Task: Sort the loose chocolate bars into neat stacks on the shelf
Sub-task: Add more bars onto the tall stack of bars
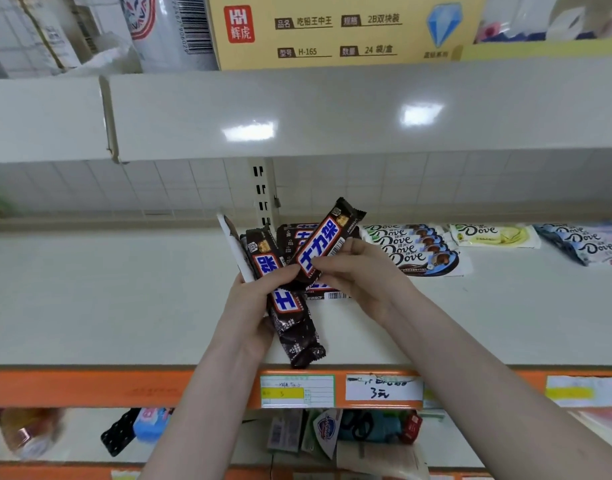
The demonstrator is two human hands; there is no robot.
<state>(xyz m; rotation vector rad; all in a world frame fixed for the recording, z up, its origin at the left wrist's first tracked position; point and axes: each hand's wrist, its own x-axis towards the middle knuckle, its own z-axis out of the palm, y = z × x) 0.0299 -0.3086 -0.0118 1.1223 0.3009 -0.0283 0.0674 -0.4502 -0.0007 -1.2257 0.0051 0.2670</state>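
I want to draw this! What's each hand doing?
Left hand: holding a dark Snickers bar.
Right hand: pinching another Snickers bar.

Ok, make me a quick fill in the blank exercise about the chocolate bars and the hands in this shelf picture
1. The right hand pinches a dark Snickers bar that tilts up toward the ____.
2. The left hand holds ____ than one bar.
3. The row of brown Dove bars lies on the shelf to the ____ of the hands.
4. The shelf's front edge strip is coloured ____.

Missing words: right; more; right; orange
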